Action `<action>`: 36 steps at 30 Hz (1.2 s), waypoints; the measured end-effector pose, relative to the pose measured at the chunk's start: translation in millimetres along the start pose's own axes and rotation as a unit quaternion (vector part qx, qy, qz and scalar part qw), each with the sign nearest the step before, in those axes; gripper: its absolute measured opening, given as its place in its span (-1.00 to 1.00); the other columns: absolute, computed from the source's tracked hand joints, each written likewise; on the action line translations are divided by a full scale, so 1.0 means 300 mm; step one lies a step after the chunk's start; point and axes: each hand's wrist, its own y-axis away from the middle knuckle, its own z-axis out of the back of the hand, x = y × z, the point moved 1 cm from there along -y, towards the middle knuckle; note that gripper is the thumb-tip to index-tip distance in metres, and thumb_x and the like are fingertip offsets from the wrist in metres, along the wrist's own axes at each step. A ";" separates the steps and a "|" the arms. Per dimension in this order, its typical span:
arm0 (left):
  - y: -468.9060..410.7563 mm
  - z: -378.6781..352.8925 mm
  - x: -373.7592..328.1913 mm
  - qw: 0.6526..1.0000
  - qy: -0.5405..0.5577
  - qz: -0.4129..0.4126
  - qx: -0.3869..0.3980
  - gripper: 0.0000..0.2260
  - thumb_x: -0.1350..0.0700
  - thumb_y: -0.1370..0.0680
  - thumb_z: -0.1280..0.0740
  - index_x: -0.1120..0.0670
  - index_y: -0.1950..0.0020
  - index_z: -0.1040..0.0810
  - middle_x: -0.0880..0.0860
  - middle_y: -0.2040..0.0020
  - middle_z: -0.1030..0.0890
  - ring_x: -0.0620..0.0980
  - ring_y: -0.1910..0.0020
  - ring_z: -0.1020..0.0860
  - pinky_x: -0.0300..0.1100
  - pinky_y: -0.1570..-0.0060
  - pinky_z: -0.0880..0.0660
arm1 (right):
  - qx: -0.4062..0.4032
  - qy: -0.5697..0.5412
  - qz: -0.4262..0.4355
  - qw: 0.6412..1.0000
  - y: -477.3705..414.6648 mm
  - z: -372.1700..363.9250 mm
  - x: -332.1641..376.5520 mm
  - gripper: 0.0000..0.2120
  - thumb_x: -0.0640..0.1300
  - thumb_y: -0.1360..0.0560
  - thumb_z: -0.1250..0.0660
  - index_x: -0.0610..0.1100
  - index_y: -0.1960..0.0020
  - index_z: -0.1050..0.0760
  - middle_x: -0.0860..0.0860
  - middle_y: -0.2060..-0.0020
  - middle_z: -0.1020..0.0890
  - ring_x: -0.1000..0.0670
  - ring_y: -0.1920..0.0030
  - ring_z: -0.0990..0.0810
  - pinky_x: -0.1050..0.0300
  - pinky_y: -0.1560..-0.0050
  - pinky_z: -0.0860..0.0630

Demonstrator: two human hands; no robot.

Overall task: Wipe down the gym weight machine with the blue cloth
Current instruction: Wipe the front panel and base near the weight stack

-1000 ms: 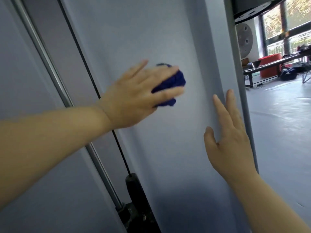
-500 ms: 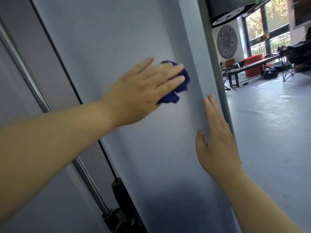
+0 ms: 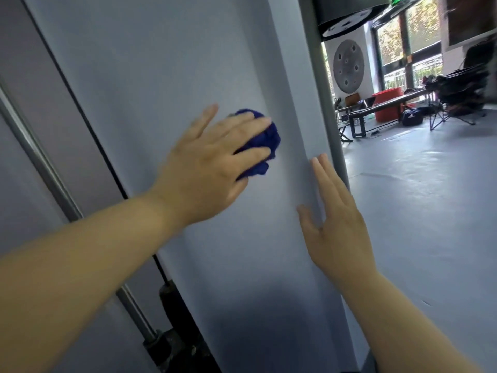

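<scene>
Head view: left hand (image 3: 207, 170), fingers spread, is pressing the bunched cloth (image 3: 265, 135) against the machine (image 3: 166, 76); right hand (image 3: 338, 227) is lying flat, fingers straight, on its edge.

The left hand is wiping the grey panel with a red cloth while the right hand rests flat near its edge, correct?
No, the cloth is blue, not red. The head view shows the left hand pressing it on the grey panel, right hand flat near its edge.
</scene>
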 end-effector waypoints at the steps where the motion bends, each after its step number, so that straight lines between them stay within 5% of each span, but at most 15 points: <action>1: -0.008 0.003 0.006 0.998 -0.001 0.059 -0.021 -0.69 0.10 -0.53 -0.29 0.07 -0.26 -0.59 0.13 -0.43 -0.45 0.13 -0.40 -0.39 0.16 -0.45 -0.09 | 0.003 0.001 -0.003 1.000 0.000 0.001 -0.001 -0.30 -0.16 -0.59 -0.30 0.15 -0.57 0.00 0.30 -0.54 -0.04 0.23 -0.53 -0.08 0.48 -0.34 -0.06; 4: 0.021 -0.035 -0.086 0.994 0.026 0.106 -0.022 -0.64 0.09 -0.50 -0.30 0.11 -0.29 -0.57 0.17 -0.46 -0.40 0.17 -0.44 -0.32 0.16 -0.45 -0.10 | 0.012 0.000 0.001 1.000 0.016 0.005 -0.012 -0.29 -0.20 -0.58 -0.29 0.15 -0.57 0.00 0.29 -0.55 -0.04 0.22 -0.53 -0.09 0.52 -0.34 -0.05; 10: 0.196 -0.107 -0.311 0.984 0.060 -0.144 0.087 -0.69 0.13 -0.65 -0.12 0.05 -0.22 -0.63 0.07 -0.39 -0.51 0.11 -0.39 -0.44 0.08 -0.47 -0.21 | 0.051 0.039 0.048 0.997 0.039 0.037 -0.056 -0.20 -0.27 -0.52 -0.35 0.11 -0.58 0.00 0.21 -0.57 -0.05 0.19 -0.54 -0.09 0.40 -0.35 -0.14; 14: 0.147 -0.056 -0.175 1.000 0.022 -0.012 0.018 -0.72 0.13 -0.64 -0.17 0.09 -0.23 -0.62 0.13 -0.42 -0.47 0.15 -0.40 -0.43 0.15 -0.45 -0.17 | 0.078 0.035 0.035 0.996 0.040 0.039 -0.047 -0.16 -0.30 -0.51 -0.32 0.11 -0.58 0.07 0.24 -0.57 0.04 0.23 -0.54 0.00 0.50 -0.34 -0.04; 17: 0.137 -0.043 -0.134 0.993 0.021 0.115 -0.024 -0.70 0.13 -0.60 -0.23 0.16 -0.30 -0.56 0.19 -0.45 -0.42 0.21 -0.43 -0.36 0.12 -0.47 -0.15 | 0.080 0.047 0.033 0.995 0.058 0.031 -0.043 -0.18 -0.30 -0.54 -0.29 0.11 -0.58 0.11 0.28 -0.56 0.11 0.22 -0.55 0.05 0.36 -0.43 -0.07; 21: 0.280 -0.109 -0.311 0.995 0.066 -0.060 0.049 -0.72 0.15 -0.64 -0.18 0.11 -0.24 -0.62 0.12 -0.44 -0.44 0.16 -0.42 -0.41 0.08 -0.44 -0.27 | 0.063 0.084 0.079 0.991 0.105 0.010 -0.051 -0.22 -0.36 -0.50 -0.31 -0.03 -0.60 -0.04 0.07 -0.60 0.04 0.06 -0.58 0.03 0.02 -0.49 -0.22; 24: 0.383 -0.100 -0.352 0.973 0.075 -0.176 0.129 -0.62 0.19 -0.67 -0.03 0.05 -0.24 -0.63 0.03 -0.45 -0.45 0.08 -0.43 -0.40 0.03 -0.47 -0.20 | 0.063 0.130 0.096 0.985 0.103 -0.012 -0.039 -0.22 -0.34 -0.49 -0.32 -0.07 -0.59 -0.04 -0.11 -0.59 0.03 -0.07 -0.59 0.08 -0.16 -0.53 -0.08; 32: 0.293 -0.012 -0.069 0.995 0.042 0.090 -0.017 -0.75 0.17 -0.65 -0.26 0.23 -0.28 -0.53 0.26 -0.43 -0.40 0.29 -0.41 -0.35 0.20 -0.40 -0.29 | 0.094 0.127 0.110 0.981 0.113 -0.103 0.051 -0.30 -0.18 -0.55 -0.23 -0.01 -0.60 0.01 0.01 -0.59 0.09 0.03 -0.56 0.24 -0.01 -0.53 0.33; 36: 0.469 -0.057 -0.240 0.991 0.063 -0.074 0.090 -0.71 0.20 -0.67 -0.14 0.13 -0.29 -0.57 0.15 -0.45 -0.43 0.19 -0.44 -0.34 0.11 -0.45 -0.25 | 0.080 0.107 0.117 0.984 0.135 -0.136 0.060 -0.32 -0.24 -0.54 -0.22 -0.03 -0.59 -0.04 -0.02 -0.59 0.03 -0.03 -0.58 0.14 -0.13 -0.54 0.21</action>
